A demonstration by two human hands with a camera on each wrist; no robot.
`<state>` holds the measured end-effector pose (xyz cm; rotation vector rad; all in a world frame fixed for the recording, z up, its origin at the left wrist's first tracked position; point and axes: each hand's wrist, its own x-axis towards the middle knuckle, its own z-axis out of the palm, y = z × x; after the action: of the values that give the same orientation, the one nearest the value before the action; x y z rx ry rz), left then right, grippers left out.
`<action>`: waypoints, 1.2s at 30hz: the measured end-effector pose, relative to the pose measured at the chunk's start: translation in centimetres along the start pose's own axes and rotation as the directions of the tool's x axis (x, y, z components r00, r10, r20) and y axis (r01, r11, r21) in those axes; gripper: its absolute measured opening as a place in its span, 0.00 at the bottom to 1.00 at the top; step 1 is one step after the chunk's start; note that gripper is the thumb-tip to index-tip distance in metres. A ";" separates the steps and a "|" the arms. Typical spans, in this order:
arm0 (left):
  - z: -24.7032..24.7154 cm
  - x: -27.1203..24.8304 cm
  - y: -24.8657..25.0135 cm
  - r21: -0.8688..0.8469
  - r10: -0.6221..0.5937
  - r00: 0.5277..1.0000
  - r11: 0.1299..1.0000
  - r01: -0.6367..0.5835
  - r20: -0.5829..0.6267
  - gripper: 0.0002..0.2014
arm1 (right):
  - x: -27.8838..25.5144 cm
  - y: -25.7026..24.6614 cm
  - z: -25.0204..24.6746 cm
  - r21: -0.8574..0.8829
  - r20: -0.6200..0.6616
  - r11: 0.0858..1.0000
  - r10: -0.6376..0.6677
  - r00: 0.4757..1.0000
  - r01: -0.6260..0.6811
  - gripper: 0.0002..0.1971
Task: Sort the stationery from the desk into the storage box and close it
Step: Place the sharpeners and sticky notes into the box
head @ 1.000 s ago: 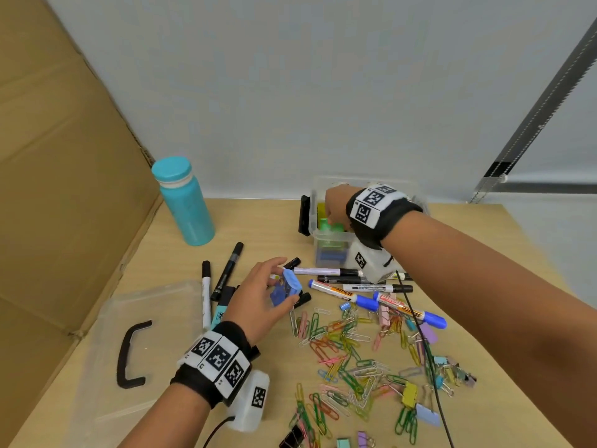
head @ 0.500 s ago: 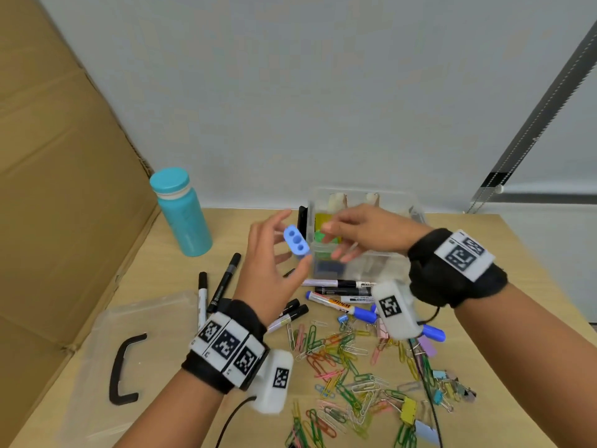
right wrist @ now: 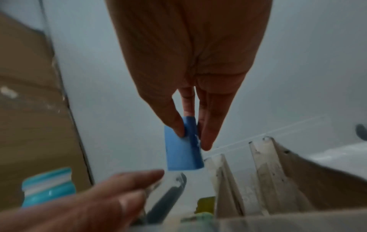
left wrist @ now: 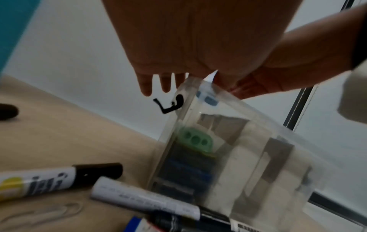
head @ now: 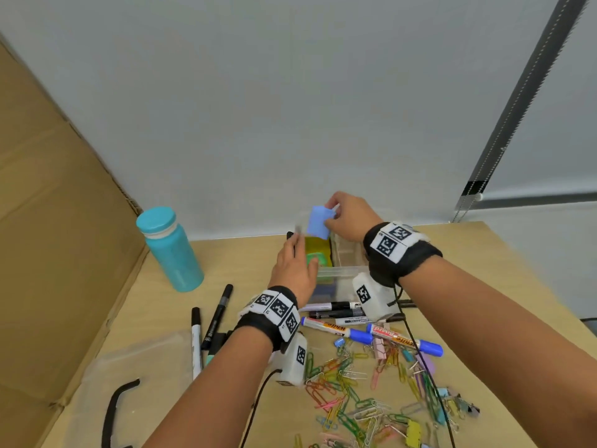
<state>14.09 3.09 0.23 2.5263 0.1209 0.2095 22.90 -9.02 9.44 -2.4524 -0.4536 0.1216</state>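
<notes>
Head view, centre: box (head: 342, 273), near wall partly hidden behind both wrists; green sharpener (head: 312, 260) inside. Right hand (head: 350, 216) pinching blue sharpener (head: 318, 223) above box. Left hand (head: 295, 270) flat, fingers straight.

Left wrist view: blurred.

Right wrist view: box dividers (right wrist: 228, 180), lower right.
</notes>
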 end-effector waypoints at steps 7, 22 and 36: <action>0.7 -0.4 -0.5 0.006 -0.004 1.000 1.000 0.004 0.020 0.30 | 2.2 -1.7 2.3 -0.498 0.160 0.853 -0.087 0.983 0.157 0.12; 0.9 -0.5 -0.3 -0.009 -0.018 1.000 1.000 0.018 0.014 0.29 | 2.4 -2.8 4.9 -0.636 0.346 0.741 0.024 0.938 0.216 0.13; 0.3 -0.7 0.2 0.044 -0.054 0.996 0.998 0.051 0.069 0.29 | 1.3 -3.0 5.1 -0.622 0.348 0.761 0.058 0.936 0.184 0.13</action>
<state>13.46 2.71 -0.01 2.5661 0.1655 0.0984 22.25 -3.38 7.24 -3.1101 -0.8555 0.4460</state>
